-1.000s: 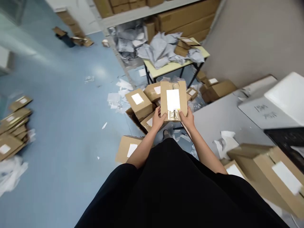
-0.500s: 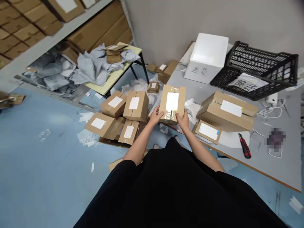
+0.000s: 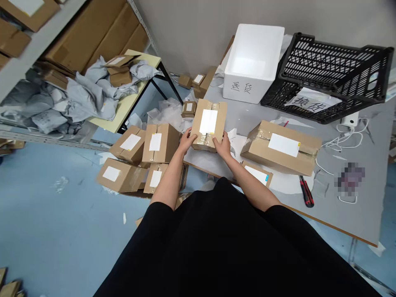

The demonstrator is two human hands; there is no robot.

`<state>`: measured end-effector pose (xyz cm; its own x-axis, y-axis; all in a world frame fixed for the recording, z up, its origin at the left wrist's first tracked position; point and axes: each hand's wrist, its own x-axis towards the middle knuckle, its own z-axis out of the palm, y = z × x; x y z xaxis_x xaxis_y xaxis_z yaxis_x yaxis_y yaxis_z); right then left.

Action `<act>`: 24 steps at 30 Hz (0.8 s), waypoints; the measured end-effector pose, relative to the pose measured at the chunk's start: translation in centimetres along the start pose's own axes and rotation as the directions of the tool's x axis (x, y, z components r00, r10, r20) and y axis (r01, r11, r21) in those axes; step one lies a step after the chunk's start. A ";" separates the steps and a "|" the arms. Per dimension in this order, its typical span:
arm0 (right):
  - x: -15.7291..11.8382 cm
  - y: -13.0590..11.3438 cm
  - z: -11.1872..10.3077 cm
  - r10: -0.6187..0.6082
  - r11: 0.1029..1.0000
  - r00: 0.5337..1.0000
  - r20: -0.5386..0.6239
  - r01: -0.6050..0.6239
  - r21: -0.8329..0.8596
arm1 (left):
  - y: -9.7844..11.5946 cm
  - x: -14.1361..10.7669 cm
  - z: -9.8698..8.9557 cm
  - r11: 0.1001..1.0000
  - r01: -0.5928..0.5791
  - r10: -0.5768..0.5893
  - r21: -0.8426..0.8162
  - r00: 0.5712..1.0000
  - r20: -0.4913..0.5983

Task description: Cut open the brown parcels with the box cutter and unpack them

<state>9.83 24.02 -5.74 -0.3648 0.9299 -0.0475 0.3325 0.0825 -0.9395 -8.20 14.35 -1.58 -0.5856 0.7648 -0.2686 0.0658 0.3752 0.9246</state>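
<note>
Between my two hands is a taped cardboard box (image 3: 216,117) with a white label on its top face. My left hand (image 3: 187,141) grips its lower left corner, and my right hand (image 3: 222,144) grips the lower right corner. The box is over the left end of the grey table (image 3: 349,214); whether it touches the surface cannot be told. Left of my left hand, several labelled boxes (image 3: 165,142) are stacked low by the table. A larger taped box (image 3: 260,142) lies on the table to the right, with a smaller labelled box (image 3: 266,177) in front of it.
A white foam box (image 3: 243,88) and a black crate (image 3: 328,68) stand at the table's back. A red and black cutter (image 3: 307,194) and white cables (image 3: 348,142) lie on the right. Grey parcels (image 3: 83,97) cover the yellow table (image 3: 119,117) and shelf at left.
The view has shifted, so the table and shelf appear further left. Both hands still hold the same box, which now sits left in the picture and slightly higher.
</note>
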 end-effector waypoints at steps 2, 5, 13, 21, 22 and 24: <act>1.4 0.1 0.3 0.016 1.000 1.000 -0.017 -0.016 -0.002 | 0.2 1.8 0.2 1.000 0.002 -0.002 0.008 1.000 0.005; 3.5 -0.1 0.8 0.044 0.999 0.999 -0.019 -0.044 -0.006 | 0.4 4.7 0.3 1.000 -0.002 0.002 0.007 0.999 0.032; 6.3 -0.2 2.2 0.152 0.988 0.988 -0.009 -0.153 -0.037 | -0.8 9.7 0.3 0.998 0.046 -0.049 0.039 0.994 0.093; 5.4 0.2 2.3 0.172 0.985 0.985 -0.009 -0.172 -0.001 | -2.1 10.0 0.0 0.998 0.053 -0.054 0.018 0.996 0.077; 4.8 0.3 1.5 0.181 0.983 0.983 -0.012 -0.181 0.013 | -2.1 9.9 0.1 0.998 0.049 -0.051 0.027 0.996 0.076; 3.1 0.5 -0.7 0.185 0.982 0.982 -0.046 -0.183 0.046 | -1.9 9.4 0.1 0.997 0.020 -0.024 0.071 0.998 0.063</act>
<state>9.44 27.18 -6.10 -0.2571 0.9444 -0.2048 0.3535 -0.1054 -0.9295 -13.71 20.90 -5.87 -0.5348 0.7871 -0.3073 0.1119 0.4265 0.8975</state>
